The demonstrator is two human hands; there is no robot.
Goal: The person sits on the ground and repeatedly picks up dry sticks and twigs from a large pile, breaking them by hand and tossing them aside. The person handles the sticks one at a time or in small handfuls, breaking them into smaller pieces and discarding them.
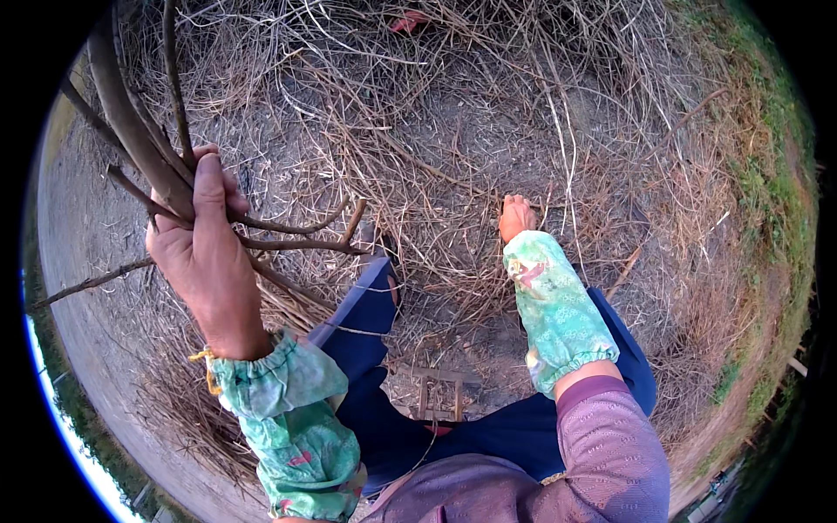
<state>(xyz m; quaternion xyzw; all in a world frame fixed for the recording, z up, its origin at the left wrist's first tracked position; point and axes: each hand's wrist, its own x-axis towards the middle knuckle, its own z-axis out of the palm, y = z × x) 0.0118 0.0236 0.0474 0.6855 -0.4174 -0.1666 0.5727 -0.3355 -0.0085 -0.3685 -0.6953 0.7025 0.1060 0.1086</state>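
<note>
My left hand is raised at the left, its fingers wrapped round several brown branches. The thickest branch rises past the thumb toward the upper left, and thinner forked ends stick out to the right and lower left of the fist. Low over the littered ground, my right hand is closed, with thin twigs lying close by. What its fingers grip, if anything, is too small to make out. Green patterned sleeve covers reach over both forearms.
A tangle of dry brush spreads across the far side, with a small red scrap in it. More cut sticks are heaped at my left. Between my knees stands a low wooden frame. Green grass edges the right.
</note>
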